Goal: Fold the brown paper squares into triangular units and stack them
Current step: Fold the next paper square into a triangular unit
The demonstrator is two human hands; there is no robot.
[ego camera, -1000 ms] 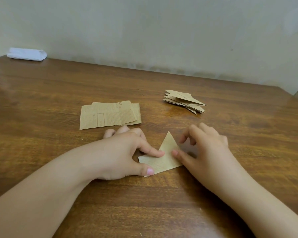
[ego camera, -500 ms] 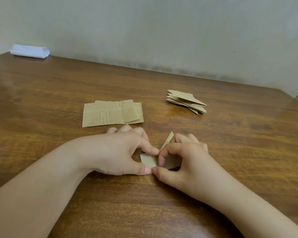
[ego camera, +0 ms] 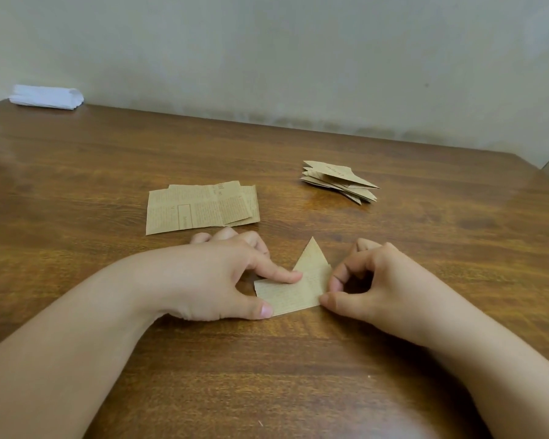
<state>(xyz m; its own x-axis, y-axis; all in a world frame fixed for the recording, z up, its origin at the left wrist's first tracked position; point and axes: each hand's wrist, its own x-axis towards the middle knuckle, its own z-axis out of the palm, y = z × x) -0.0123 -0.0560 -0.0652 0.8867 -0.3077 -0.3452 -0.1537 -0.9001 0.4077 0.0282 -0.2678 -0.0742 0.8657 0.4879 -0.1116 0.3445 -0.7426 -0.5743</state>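
We hold the folded paper piece flat on the table. Our left hand presses it with straight forefinger and thumb. Our right hand, fingers curled, pinches its right edge. The stack of folded triangles lies well apart.

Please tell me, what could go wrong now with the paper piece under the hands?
The left hand presses the folded piece with only one finger and the thumb, so it may slide on the glossy table and the crease go crooked. The right hand only touches its edge, so the flap may spring open.
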